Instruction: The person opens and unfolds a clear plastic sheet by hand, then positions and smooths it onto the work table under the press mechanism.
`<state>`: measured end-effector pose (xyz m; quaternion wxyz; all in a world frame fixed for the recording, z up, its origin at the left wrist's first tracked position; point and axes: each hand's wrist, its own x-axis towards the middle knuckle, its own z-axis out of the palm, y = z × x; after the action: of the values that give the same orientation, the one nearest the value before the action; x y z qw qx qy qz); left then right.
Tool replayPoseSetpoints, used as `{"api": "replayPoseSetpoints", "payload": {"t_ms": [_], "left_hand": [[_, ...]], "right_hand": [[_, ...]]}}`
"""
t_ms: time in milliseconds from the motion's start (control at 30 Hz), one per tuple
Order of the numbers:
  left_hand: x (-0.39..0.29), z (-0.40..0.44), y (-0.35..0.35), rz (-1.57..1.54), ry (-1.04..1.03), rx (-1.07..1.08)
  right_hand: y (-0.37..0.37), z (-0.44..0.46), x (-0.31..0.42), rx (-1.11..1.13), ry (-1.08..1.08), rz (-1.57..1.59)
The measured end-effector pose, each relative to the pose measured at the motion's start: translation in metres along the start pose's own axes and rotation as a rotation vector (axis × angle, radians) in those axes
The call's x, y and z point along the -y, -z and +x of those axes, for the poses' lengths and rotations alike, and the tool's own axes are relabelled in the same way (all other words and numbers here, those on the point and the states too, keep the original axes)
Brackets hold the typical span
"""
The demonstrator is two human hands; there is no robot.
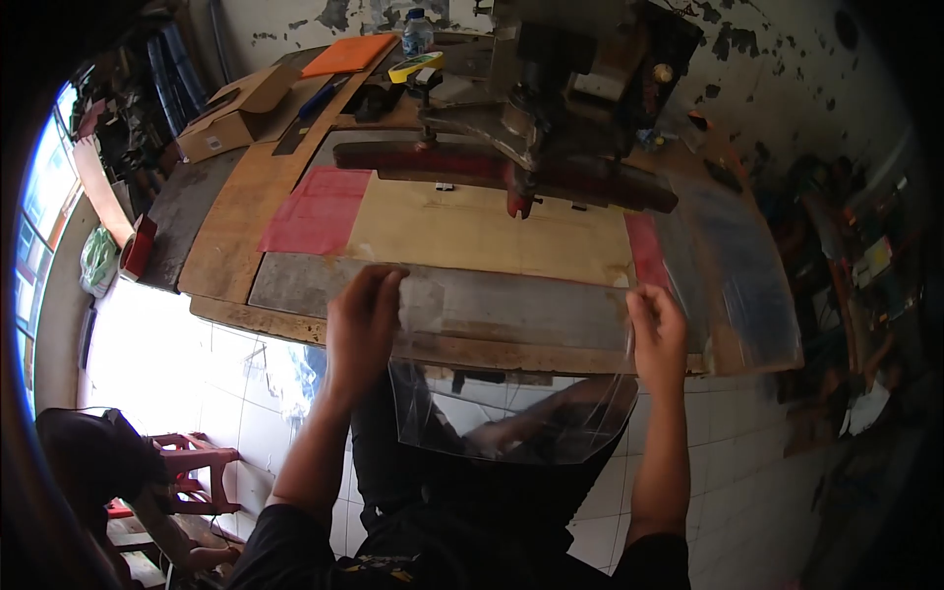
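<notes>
The person's left hand [362, 310] pinches one side of a clear plastic sheet [516, 433], and the right hand [661, 324] pinches the other side; in each grip, thumb and fingers are pressed together. I see the sheet hang between both hands, before the front edge of the bench [231, 236] and above the lap. Behind it lies a yellow panel [472, 221], with a dark red bar [413, 162] over its far side.

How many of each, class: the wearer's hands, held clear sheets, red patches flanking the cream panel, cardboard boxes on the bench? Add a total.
Left hand and right hand: 2
Clear sheet: 1
Red patches: 2
Cardboard box: 1
Total: 6
</notes>
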<state>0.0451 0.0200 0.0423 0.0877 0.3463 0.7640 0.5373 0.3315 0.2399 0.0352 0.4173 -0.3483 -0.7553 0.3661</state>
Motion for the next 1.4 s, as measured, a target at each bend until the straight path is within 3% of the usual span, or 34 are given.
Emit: {"api": "replayPoseSetpoints", "payload": {"t_ms": [133,333,400,600,833,900,1000,1167,1333,1400], "left_hand": [[0.032,0.065,-0.022,0.136,-0.106,0.047],[0.062,0.139,-0.047,0.320,-0.092,0.146],[0.074,0.146,-0.053,0.415,-0.260,0.102],[0.039,0.136,-0.048,0.416,-0.063,0.127],[0.052,0.139,-0.049,0.482,-0.195,0.182],[0.055,0.138,-0.051,0.505,-0.283,0.146],[0.046,0.137,-0.049,0.476,-0.174,0.189],[0.050,0.133,-0.047,0.391,-0.218,0.141],[0.044,0.127,-0.039,0.281,-0.251,0.077],[0.037,0.117,-0.033,0.147,-0.142,0.104]], "right_hand": [[-0.016,0.066,-0.038,0.171,-0.132,-0.141],[-0.051,0.123,-0.063,0.180,-0.123,-0.455],[-0.054,0.123,-0.056,0.166,-0.133,-0.497],[-0.062,0.111,-0.036,0.090,-0.117,-0.524],[-0.063,0.108,-0.047,0.062,0.083,-0.635],[-0.063,0.109,-0.049,0.067,0.073,-0.611],[-0.061,0.111,-0.056,0.081,0.021,-0.518],[-0.050,0.113,-0.068,0.137,-0.039,-0.322],[-0.034,0.110,-0.067,0.333,-0.157,-0.116],[-0.028,0.101,-0.056,0.328,-0.160,-0.062]]}}
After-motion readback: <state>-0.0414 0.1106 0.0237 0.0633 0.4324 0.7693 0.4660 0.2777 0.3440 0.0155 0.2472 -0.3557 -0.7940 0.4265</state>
